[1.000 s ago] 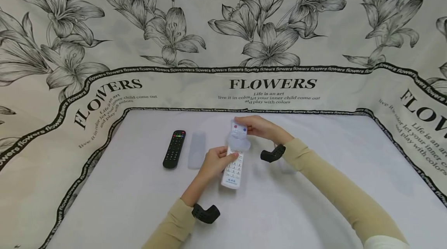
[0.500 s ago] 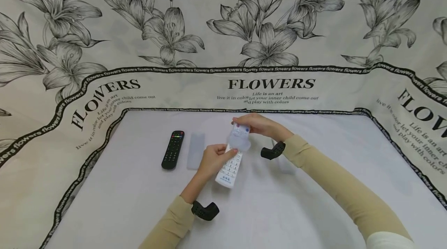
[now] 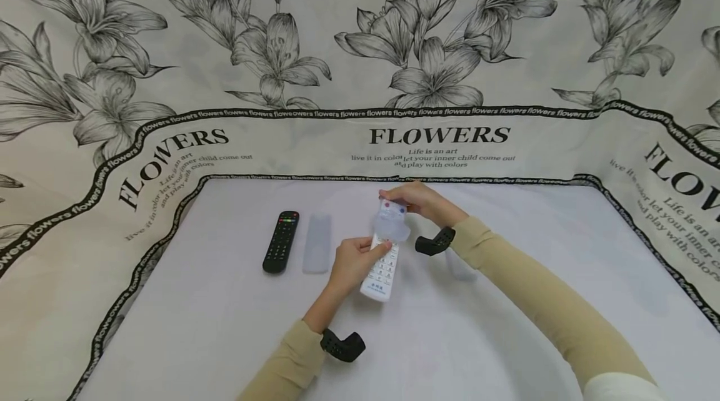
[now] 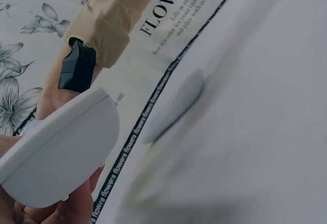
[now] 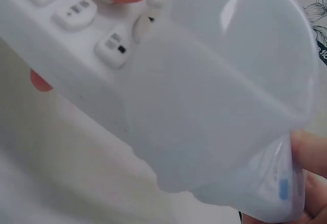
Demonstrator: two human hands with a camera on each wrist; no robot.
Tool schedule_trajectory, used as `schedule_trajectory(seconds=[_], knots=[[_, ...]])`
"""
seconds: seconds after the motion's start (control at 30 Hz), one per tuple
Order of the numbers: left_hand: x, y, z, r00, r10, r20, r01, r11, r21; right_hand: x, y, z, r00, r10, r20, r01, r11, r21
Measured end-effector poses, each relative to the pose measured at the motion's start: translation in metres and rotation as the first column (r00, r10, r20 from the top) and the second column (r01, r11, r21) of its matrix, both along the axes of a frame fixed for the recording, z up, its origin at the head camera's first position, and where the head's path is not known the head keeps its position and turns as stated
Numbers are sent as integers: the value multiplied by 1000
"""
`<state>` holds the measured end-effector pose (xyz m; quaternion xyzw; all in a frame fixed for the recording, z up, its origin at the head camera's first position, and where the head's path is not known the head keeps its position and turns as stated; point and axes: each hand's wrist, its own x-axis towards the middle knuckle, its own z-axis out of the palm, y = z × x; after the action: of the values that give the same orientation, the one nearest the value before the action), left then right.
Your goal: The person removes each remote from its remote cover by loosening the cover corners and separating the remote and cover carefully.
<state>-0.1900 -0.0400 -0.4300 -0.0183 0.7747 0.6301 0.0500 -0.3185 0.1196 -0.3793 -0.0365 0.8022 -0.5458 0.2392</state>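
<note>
A white remote control (image 3: pixel 378 285) is held off the tabletop, its keypad facing up. My left hand (image 3: pixel 350 262) grips it around the middle, thumb on the buttons. Over its far end sits a translucent silicone remote cover (image 3: pixel 392 228), its near part turned back into a loose flap, as the right wrist view shows. There the flap (image 5: pixel 204 91) bulges above the lower buttons, which stay bare. My right hand (image 3: pixel 423 202) pinches the covered far end, where a red and a blue button show through. In the left wrist view the remote's plain near end (image 4: pixel 66 152) hides most fingers.
A black remote control (image 3: pixel 281 242) lies to the left on the white table (image 3: pixel 450 338). Beside it is a flat translucent cover (image 3: pixel 317 243). Another pale cover (image 3: pixel 462 265) lies partly hidden under my right forearm. A flower-printed cloth (image 3: pixel 315 138) borders the table's back.
The remote's near end swung left, then came back right with both hands. The cover remains bunched over the far end.
</note>
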Motion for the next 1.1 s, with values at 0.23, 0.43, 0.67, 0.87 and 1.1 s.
schedule_trajectory(seconds=[0.23, 0.43, 0.67, 0.87, 1.1], knots=[[7, 5, -1, 1000, -4, -16, 4, 1000, -6, 0, 9, -5, 999, -9, 32, 11, 997, -74], [9, 8, -4, 1000, 20, -11, -20, 1000, 9, 1, 6, -7, 999, -39, 22, 40, 996, -74], [11, 13, -2, 998, 57, -23, -56, 998, 21, -3, 7, -5, 998, -62, 33, 65, 990, -122], [14, 13, 1, 998, 40, -39, -40, 999, 0, -2, 10, -8, 996, -55, 66, 66, 984, -167], [7, 4, -1, 998, 26, -50, -24, 999, 28, 6, 14, -11, 998, -36, 59, 47, 979, -197]])
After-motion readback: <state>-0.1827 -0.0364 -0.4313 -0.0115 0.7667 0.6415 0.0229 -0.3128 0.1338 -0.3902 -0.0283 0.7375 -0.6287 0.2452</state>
